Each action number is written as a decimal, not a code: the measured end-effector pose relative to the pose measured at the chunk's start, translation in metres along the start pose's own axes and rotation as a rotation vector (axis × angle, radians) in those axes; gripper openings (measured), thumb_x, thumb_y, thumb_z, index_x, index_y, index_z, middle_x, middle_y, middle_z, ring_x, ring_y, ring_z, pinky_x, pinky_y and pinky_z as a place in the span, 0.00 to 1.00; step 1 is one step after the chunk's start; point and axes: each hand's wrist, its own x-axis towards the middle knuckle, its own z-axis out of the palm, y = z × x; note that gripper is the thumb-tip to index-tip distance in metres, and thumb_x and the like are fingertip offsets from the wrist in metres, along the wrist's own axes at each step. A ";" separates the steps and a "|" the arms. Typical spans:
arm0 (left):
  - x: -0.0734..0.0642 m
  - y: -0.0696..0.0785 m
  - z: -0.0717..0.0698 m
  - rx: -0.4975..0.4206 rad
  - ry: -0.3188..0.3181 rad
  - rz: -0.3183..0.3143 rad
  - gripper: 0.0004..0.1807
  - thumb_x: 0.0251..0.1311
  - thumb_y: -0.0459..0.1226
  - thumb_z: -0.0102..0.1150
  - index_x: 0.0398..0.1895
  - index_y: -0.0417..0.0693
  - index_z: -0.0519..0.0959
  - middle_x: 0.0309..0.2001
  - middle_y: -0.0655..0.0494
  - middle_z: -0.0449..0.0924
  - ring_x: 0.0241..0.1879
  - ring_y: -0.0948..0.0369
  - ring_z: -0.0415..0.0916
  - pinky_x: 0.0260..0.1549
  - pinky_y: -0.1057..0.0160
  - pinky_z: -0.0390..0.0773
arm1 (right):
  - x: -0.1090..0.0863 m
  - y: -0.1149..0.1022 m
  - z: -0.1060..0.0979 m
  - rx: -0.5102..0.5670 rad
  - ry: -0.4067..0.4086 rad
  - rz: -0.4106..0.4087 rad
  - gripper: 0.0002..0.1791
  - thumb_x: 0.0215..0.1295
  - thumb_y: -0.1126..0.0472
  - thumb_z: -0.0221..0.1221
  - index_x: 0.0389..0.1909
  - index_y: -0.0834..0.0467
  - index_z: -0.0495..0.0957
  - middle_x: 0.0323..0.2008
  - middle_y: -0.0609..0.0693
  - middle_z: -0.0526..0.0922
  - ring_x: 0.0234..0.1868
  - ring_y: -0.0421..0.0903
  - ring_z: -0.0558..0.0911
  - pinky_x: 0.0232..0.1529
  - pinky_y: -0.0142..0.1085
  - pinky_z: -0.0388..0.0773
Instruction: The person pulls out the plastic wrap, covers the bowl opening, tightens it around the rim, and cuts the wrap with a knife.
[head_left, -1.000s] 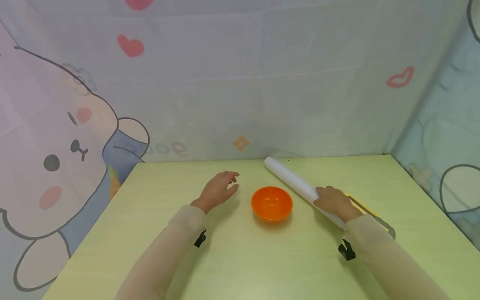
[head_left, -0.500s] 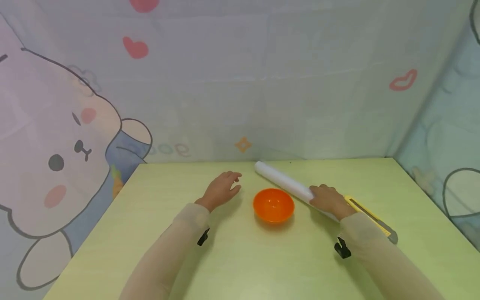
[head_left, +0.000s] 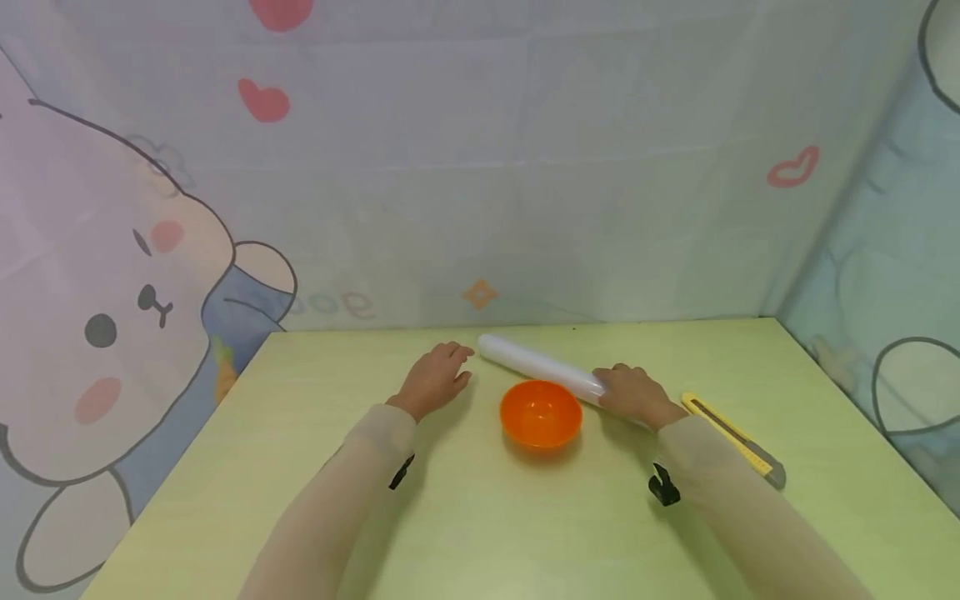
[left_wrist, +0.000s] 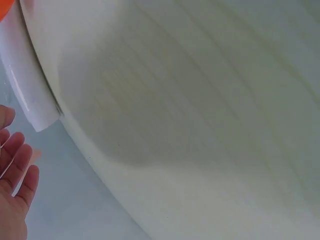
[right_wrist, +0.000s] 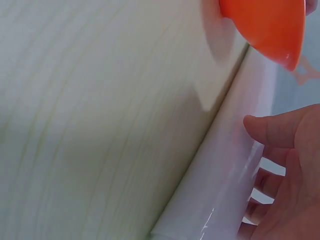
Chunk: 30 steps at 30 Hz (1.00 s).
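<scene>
Gripping the white roll, now shifted leftward, right fingers round it, left fingers loosely apart

Both arms extended forward; left grip relaxed, right grip curled.

Right of the orange bowl, your right hand covers part of the white roll, and farther right of the bowl, what is marked on the yellow cutter is too small to read. Your left wrist view crops the bowl and your left hand; in your right wrist view, the bowl hides the roll's far end.
</scene>
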 end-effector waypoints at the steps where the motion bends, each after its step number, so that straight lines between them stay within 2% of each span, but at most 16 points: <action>1: 0.001 -0.001 0.000 0.025 0.001 0.000 0.21 0.61 0.40 0.55 0.56 0.42 0.70 0.51 0.48 0.74 0.48 0.53 0.73 0.45 0.59 0.76 | 0.002 0.000 0.001 0.000 0.004 -0.007 0.21 0.59 0.59 0.50 0.54 0.59 0.71 0.46 0.62 0.75 0.42 0.58 0.72 0.38 0.51 0.71; 8: 0.008 -0.001 0.002 0.051 -0.018 -0.085 0.31 0.59 0.43 0.57 0.63 0.40 0.62 0.61 0.43 0.64 0.59 0.48 0.63 0.51 0.52 0.73 | 0.014 -0.003 0.006 0.009 0.016 -0.070 0.23 0.61 0.59 0.49 0.58 0.60 0.70 0.50 0.63 0.74 0.44 0.60 0.71 0.43 0.52 0.71; 16: 0.011 0.001 0.002 0.027 -0.032 -0.052 0.26 0.63 0.40 0.53 0.61 0.38 0.65 0.59 0.43 0.69 0.60 0.49 0.65 0.59 0.54 0.68 | 0.025 -0.006 0.008 -0.013 0.021 -0.083 0.24 0.63 0.61 0.49 0.61 0.58 0.68 0.55 0.63 0.72 0.50 0.62 0.70 0.49 0.57 0.69; 24: 0.017 0.004 0.003 0.009 -0.053 -0.073 0.21 0.62 0.38 0.54 0.57 0.40 0.71 0.54 0.46 0.75 0.56 0.50 0.69 0.54 0.55 0.72 | 0.034 -0.003 0.009 -0.016 0.024 -0.083 0.25 0.65 0.58 0.50 0.63 0.57 0.66 0.58 0.63 0.70 0.53 0.63 0.69 0.53 0.58 0.67; 28: 0.019 0.005 0.006 0.017 -0.040 -0.078 0.17 0.61 0.37 0.55 0.53 0.41 0.75 0.50 0.47 0.77 0.51 0.51 0.72 0.49 0.55 0.75 | 0.037 -0.005 0.007 -0.025 0.044 -0.102 0.27 0.64 0.54 0.54 0.63 0.56 0.66 0.57 0.62 0.71 0.53 0.63 0.69 0.53 0.58 0.67; 30: 0.018 0.005 0.008 0.013 -0.013 -0.084 0.15 0.60 0.36 0.55 0.49 0.41 0.77 0.46 0.47 0.78 0.47 0.51 0.74 0.46 0.56 0.76 | 0.039 -0.005 0.008 -0.037 0.055 -0.110 0.27 0.62 0.54 0.56 0.62 0.56 0.67 0.57 0.61 0.72 0.54 0.62 0.70 0.53 0.57 0.67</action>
